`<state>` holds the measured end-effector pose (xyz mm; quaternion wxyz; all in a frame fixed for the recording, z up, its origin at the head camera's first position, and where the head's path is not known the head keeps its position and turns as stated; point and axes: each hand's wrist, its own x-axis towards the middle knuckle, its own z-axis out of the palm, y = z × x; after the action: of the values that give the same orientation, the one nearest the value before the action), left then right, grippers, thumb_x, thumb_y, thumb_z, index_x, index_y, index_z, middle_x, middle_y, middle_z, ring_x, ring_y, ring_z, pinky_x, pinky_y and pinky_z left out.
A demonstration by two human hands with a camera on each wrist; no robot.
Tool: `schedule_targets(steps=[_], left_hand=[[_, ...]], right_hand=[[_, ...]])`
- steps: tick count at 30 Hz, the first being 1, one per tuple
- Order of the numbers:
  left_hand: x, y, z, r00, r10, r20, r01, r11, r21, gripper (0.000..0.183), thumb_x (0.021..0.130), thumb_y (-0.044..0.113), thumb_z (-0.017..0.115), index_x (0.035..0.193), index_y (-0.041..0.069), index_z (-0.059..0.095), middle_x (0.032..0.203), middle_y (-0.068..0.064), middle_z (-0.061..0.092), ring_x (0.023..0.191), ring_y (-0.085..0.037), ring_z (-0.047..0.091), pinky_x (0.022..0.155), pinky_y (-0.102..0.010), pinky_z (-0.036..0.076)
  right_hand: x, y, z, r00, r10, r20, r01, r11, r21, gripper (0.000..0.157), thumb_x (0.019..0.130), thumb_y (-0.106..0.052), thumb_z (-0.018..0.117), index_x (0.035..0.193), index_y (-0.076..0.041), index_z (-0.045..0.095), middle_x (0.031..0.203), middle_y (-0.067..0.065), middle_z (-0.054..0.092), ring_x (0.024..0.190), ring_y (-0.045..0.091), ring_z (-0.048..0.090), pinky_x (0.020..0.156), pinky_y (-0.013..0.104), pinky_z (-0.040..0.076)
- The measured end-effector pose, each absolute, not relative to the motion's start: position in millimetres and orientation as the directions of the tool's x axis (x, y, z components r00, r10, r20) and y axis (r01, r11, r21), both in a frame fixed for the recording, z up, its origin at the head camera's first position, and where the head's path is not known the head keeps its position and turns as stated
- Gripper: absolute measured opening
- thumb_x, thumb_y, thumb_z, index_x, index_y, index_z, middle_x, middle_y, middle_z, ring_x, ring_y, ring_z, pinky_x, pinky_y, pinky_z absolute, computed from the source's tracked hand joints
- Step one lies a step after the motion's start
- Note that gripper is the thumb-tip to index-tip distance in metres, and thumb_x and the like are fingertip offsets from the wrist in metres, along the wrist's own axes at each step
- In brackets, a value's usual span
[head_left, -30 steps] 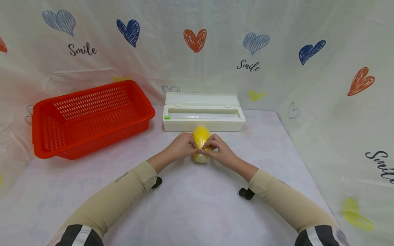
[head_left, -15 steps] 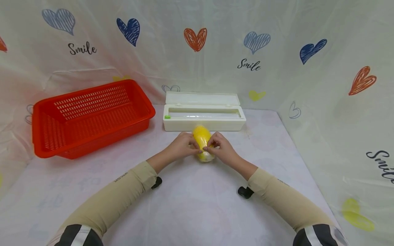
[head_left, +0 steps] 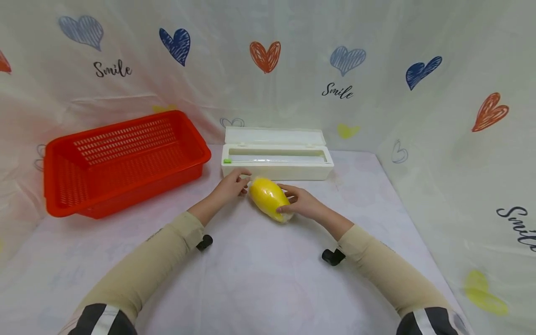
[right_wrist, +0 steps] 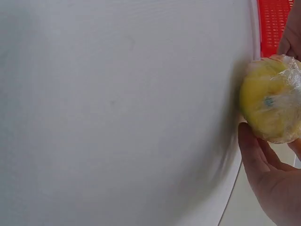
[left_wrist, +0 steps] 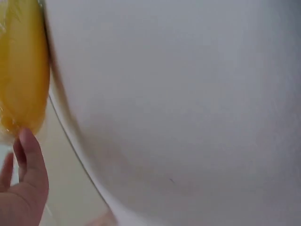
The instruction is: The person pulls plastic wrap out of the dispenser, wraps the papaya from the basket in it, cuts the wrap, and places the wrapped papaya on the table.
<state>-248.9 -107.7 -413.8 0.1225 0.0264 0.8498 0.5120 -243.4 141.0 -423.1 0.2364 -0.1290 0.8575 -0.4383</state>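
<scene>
A smooth yellow oval fruit [head_left: 269, 197] in clear cling film lies aslant on the white cloth; its film is gathered and wrinkled at the near end in the right wrist view. My right hand [head_left: 303, 202] holds that end, thumb on the near side and fingers on the far side. Just off the fruit's left end is my left hand [head_left: 232, 186], fingers loosely bent. The left wrist view has a fingertip right at the tip of the wrapped fruit [left_wrist: 23, 70]. Behind both hands stands a white cling film dispenser [head_left: 278, 172], lid raised, with a green slider cutter [head_left: 227, 161].
A red plastic basket [head_left: 138, 184] with slotted walls stands at the left, its inside bare. A white curtain [head_left: 293, 28] printed with hearts hangs behind and to the right of the table [head_left: 268, 279]. Small black cameras [head_left: 333, 257] sit under both wrists.
The fruit has turned from nearly end-on to slanting, its far end swinging left. My left hand has let go and moved left and away; my right hand has spread round the near end.
</scene>
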Motion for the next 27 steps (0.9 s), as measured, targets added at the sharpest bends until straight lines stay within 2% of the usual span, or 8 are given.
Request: schedule_targets(steps=[5, 9, 11, 15, 18, 22, 25, 27], left_hand=[[-255, -114, -421, -0.937, 0.226, -0.265, -0.165, 0.383, 0.909, 0.027, 0.100, 0.012, 0.057, 0.126, 0.007, 0.054, 0.096, -0.015, 0.058, 0.085, -0.027, 0.062, 0.082, -0.031, 0.054], [-256, -121, -424, -0.922, 0.266, -0.283, -0.173, 0.370, 0.913, 0.036, 0.097, 0.013, 0.062, 0.130, 0.009, 0.050, 0.097, -0.015, 0.061, 0.086, -0.027, 0.064, 0.083, -0.031, 0.054], [-256, -126, -423, -0.915, 0.295, -0.277, -0.141, 0.409, 0.902, 0.045, 0.096, 0.016, 0.064, 0.137, 0.011, 0.047, 0.098, -0.014, 0.063, 0.087, -0.026, 0.064, 0.084, -0.031, 0.054], [-255, -138, -418, -0.876, 0.392, -0.280, -0.035, 0.526, 0.850, 0.058, 0.096, 0.020, 0.064, 0.148, 0.011, 0.040, 0.097, -0.011, 0.064, 0.089, -0.025, 0.059, 0.085, -0.031, 0.052], [-251, -146, -414, -0.832, 0.464, -0.303, 0.024, 0.576, 0.817, 0.057, 0.095, 0.021, 0.064, 0.146, 0.008, 0.043, 0.097, -0.009, 0.064, 0.089, -0.025, 0.058, 0.084, -0.032, 0.052], [-247, -151, -411, -0.795, 0.518, -0.316, 0.049, 0.574, 0.817, 0.049, 0.094, 0.018, 0.066, 0.138, 0.006, 0.049, 0.096, -0.008, 0.066, 0.088, -0.025, 0.059, 0.084, -0.034, 0.052], [-244, -151, -410, -0.798, 0.515, -0.313, 0.046, 0.570, 0.820, 0.047, 0.094, 0.016, 0.066, 0.136, 0.005, 0.049, 0.096, -0.008, 0.067, 0.086, -0.024, 0.061, 0.083, -0.033, 0.053], [-243, -148, -410, -0.817, 0.484, -0.315, 0.020, 0.568, 0.823, 0.048, 0.093, 0.014, 0.067, 0.137, 0.006, 0.049, 0.098, -0.010, 0.066, 0.086, -0.024, 0.062, 0.083, -0.033, 0.053]], right_hand=[[-244, 144, -421, -0.826, -0.479, -0.297, -0.034, 0.569, -0.822, 0.078, 0.081, -0.029, 0.080, 0.149, -0.024, 0.042, 0.125, 0.012, 0.059, 0.105, 0.026, 0.058, 0.086, 0.038, 0.051], [-245, 143, -419, -0.816, -0.473, -0.333, 0.003, 0.574, -0.819, 0.079, 0.080, -0.027, 0.081, 0.148, -0.023, 0.043, 0.114, 0.013, 0.064, 0.094, 0.026, 0.060, 0.080, 0.036, 0.052], [-246, 141, -420, -0.817, -0.463, -0.343, 0.001, 0.594, -0.805, 0.080, 0.078, -0.027, 0.083, 0.147, -0.017, 0.044, 0.114, 0.013, 0.063, 0.094, 0.026, 0.059, 0.081, 0.036, 0.051], [-243, 134, -420, -0.831, -0.436, -0.346, -0.020, 0.644, -0.764, 0.078, 0.073, -0.029, 0.086, 0.140, -0.006, 0.051, 0.120, 0.009, 0.059, 0.103, 0.024, 0.054, 0.091, 0.038, 0.047], [-239, 130, -419, -0.840, -0.410, -0.355, -0.017, 0.674, -0.738, 0.077, 0.071, -0.029, 0.087, 0.137, -0.006, 0.053, 0.118, 0.008, 0.060, 0.103, 0.025, 0.053, 0.093, 0.040, 0.045], [-236, 127, -419, -0.846, -0.387, -0.366, -0.018, 0.708, -0.706, 0.080, 0.069, -0.029, 0.089, 0.137, -0.009, 0.051, 0.106, 0.009, 0.061, 0.092, 0.023, 0.056, 0.080, 0.036, 0.049], [-233, 124, -417, -0.843, -0.382, -0.379, -0.013, 0.718, -0.696, 0.081, 0.070, -0.028, 0.088, 0.137, -0.006, 0.048, 0.103, 0.011, 0.061, 0.081, 0.024, 0.059, 0.071, 0.033, 0.053], [-232, 123, -415, -0.861, -0.359, -0.360, -0.027, 0.739, -0.673, 0.082, 0.069, -0.027, 0.089, 0.137, -0.005, 0.048, 0.104, 0.011, 0.060, 0.080, 0.023, 0.059, 0.071, 0.033, 0.053]])
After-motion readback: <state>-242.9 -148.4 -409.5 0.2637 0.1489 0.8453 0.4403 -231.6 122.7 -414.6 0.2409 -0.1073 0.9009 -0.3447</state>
